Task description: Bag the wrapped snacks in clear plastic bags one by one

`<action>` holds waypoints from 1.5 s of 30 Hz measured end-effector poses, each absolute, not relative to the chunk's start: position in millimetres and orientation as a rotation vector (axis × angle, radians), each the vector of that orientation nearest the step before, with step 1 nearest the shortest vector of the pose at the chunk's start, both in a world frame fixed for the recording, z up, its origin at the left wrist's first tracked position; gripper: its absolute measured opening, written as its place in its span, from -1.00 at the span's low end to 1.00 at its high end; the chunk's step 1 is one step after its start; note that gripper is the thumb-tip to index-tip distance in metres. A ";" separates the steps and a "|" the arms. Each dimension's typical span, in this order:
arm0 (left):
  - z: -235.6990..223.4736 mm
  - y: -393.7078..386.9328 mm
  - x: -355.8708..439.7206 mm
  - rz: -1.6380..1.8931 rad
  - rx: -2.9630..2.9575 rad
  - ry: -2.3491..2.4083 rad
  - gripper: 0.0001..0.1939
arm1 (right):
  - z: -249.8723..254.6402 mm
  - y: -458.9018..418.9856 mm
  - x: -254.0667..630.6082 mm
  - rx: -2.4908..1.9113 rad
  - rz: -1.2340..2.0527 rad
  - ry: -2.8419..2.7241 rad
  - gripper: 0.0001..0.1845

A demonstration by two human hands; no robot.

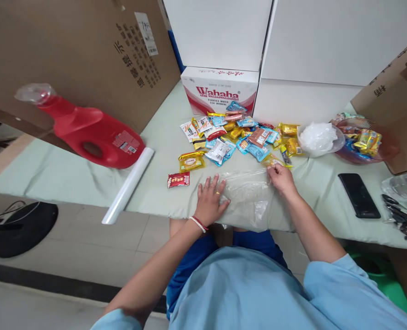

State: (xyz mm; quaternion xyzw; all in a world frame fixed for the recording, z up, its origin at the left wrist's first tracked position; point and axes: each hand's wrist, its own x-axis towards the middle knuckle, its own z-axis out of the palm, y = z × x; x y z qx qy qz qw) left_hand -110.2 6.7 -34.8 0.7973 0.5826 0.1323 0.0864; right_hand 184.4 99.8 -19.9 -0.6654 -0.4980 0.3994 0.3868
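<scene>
A clear plastic bag (248,197) lies flat at the front edge of the table. My left hand (210,197) rests on its left side, palm down with the fingers spread. At the bag's upper right corner, my right hand (281,178) is closed in a pinch on the plastic. Just beyond the bag is a loose heap of wrapped snacks (258,151) in blue, yellow and white packets. A red packet (178,179) and a yellow packet (191,162) lie apart from the heap, to the left of the bag.
To the left lie a red jug (96,133) and a white roll (129,183) overhanging the table edge. A Wahaha carton (220,91) stands behind the snacks. On the right are a bowl with white plastic (318,137), a red bowl of snacks (354,156) and a black phone (359,195).
</scene>
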 end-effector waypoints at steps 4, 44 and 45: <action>-25.4 7.7 -101.5 0.371 2.304 1.803 -0.12 | 11.3 71.8 178.5 -1.686 0.379 -1.661 -0.63; -36.5 31.5 -121.6 0.274 2.409 1.764 -0.27 | 31.6 16.9 245.8 -1.298 0.776 -2.544 -0.67; -37.4 31.5 -121.6 0.290 2.408 1.764 -0.27 | 36.9 33.8 236.5 -1.312 0.722 -2.539 -0.67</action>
